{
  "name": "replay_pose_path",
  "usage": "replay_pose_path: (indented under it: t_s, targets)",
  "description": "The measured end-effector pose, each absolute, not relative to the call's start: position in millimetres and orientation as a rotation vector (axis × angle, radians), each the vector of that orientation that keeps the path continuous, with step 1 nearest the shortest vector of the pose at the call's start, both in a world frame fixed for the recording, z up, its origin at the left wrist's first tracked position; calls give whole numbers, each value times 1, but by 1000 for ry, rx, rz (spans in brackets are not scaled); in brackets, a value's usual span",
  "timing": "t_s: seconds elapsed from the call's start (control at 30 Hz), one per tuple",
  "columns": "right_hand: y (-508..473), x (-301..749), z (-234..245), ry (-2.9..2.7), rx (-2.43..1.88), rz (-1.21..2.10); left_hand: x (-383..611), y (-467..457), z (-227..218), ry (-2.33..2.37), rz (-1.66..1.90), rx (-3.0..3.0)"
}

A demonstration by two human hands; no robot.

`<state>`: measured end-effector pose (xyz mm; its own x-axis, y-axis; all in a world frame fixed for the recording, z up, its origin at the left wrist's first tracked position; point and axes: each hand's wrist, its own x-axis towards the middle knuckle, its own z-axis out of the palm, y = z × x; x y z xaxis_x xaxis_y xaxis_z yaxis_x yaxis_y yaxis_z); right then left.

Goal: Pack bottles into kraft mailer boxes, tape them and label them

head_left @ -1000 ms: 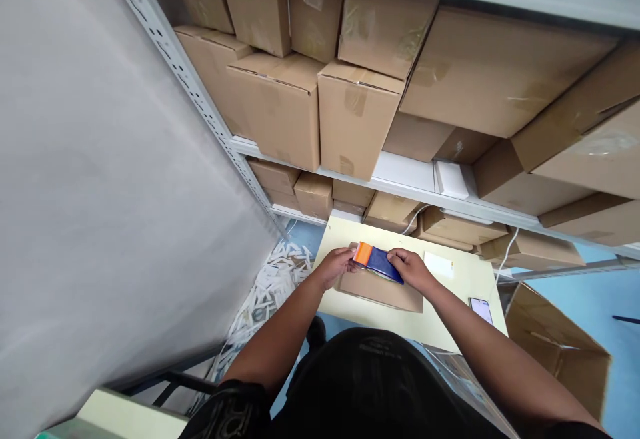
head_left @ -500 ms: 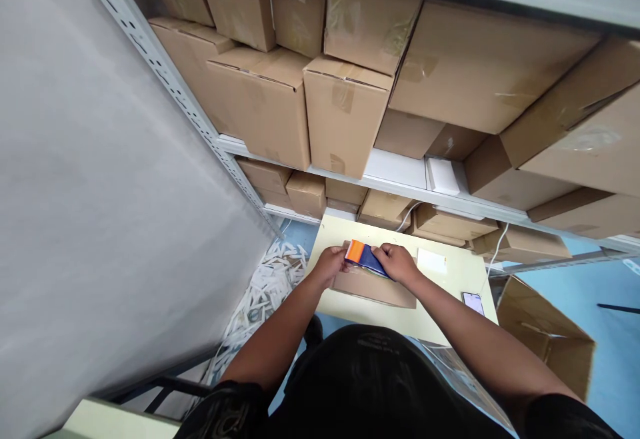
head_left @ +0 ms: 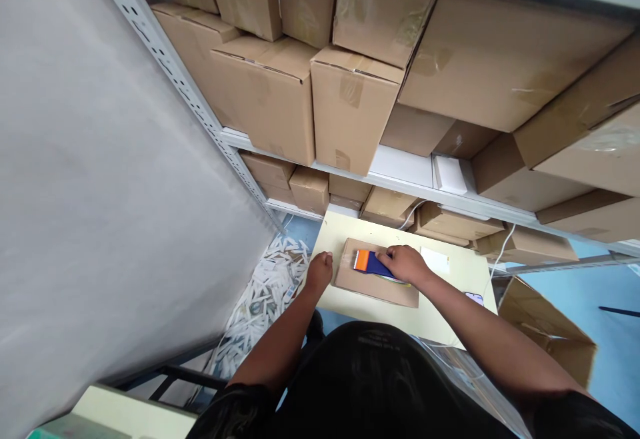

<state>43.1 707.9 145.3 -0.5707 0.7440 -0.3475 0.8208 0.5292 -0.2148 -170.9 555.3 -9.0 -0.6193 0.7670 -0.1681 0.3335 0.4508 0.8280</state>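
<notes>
A closed cardboard box [head_left: 373,288] lies flat on the pale yellow table [head_left: 330,229]. Over its top, my right hand [head_left: 406,263] is wrapped round a blue and orange tape dispenser [head_left: 369,262], whose orange, toothed end points left. A thin yellowish edge shows beneath it. Just past the box's left end is my left hand [head_left: 320,271], fingers closed and apart from the dispenser. Whether anything is pinched in it I cannot make out.
A white card [head_left: 435,259] and a phone [head_left: 474,298] lie on the table's right side. Shelves of cardboard boxes [head_left: 355,112] stand behind. White strips [head_left: 267,279] litter the floor at left; an open carton [head_left: 545,326] stands at right.
My left hand has come away from the dispenser's orange end and moved left, past the box. My right hand still holds the dispenser, now slightly further right. More of the box shows.
</notes>
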Motion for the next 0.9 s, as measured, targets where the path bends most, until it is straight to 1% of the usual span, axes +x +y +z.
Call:
replay_pose_path:
  t_s: [0.1,0.17,0.23,0.3,0.4,0.5,0.63,0.9]
  targets:
    - [708,42,143,2532,1347,-510,-163,558,-24,2144,1034,923]
    - [708,40,144,2508,1345,-506,-164,558,-26,2123,1024,929]
    - [707,39,146,2471,1339,-497,-167,555,-20,2140,1063,924]
    - [707,36,148,2435,1336,-484,-168,550,-8,2142,1192,997]
    - [706,33,150,2406,1327,-469,-158,544,8,1968,1321,1266]
    - [706,32,150,2409,1324,-459,-137,542,10,1824,1193,1306]
    - [706,32,151,2413,1317,-468,-122,543,0,1823,1128,1129]
    - [708,34,148,2424,1340,-520,-143,544,4,1779,976,921]
